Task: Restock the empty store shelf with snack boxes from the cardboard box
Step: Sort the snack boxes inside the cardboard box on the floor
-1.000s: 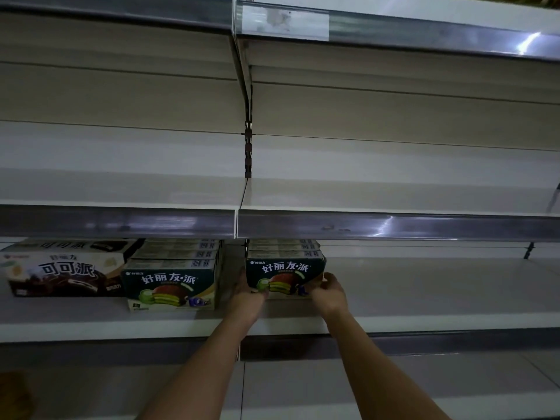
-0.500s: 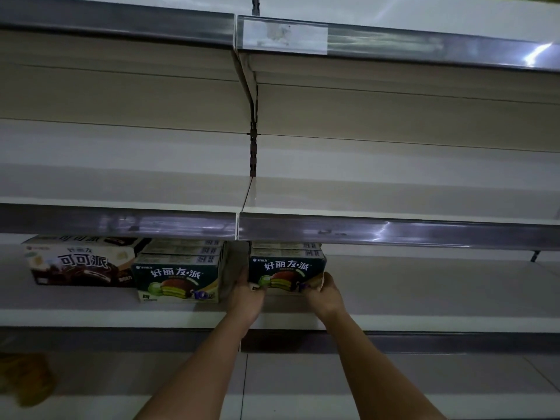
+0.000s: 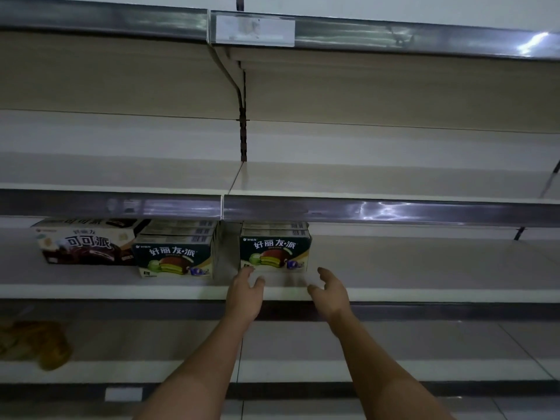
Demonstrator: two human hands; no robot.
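Note:
A dark green snack box (image 3: 275, 253) stands on the middle shelf (image 3: 424, 268), with more boxes lined up behind it. Left of it, after a small gap, sits another row of the same green boxes (image 3: 175, 259), and beside that a brown cocoa-pie box (image 3: 86, 245). My left hand (image 3: 245, 291) hovers just in front of the right green box, fingers spread and holding nothing. My right hand (image 3: 328, 287) is a little to the right of that box's front, fingers loosely curved and empty. Neither hand touches the box.
The shelf above (image 3: 363, 180) and the right stretch of the middle shelf hold no goods. A metal price rail (image 3: 378, 212) runs along the upper shelf's front edge. A yellowish bag (image 3: 36, 344) lies on the lower shelf at the left.
Both hands gripped the sides of the right green box before; they have let go and drawn back toward me. The box stays on the shelf.

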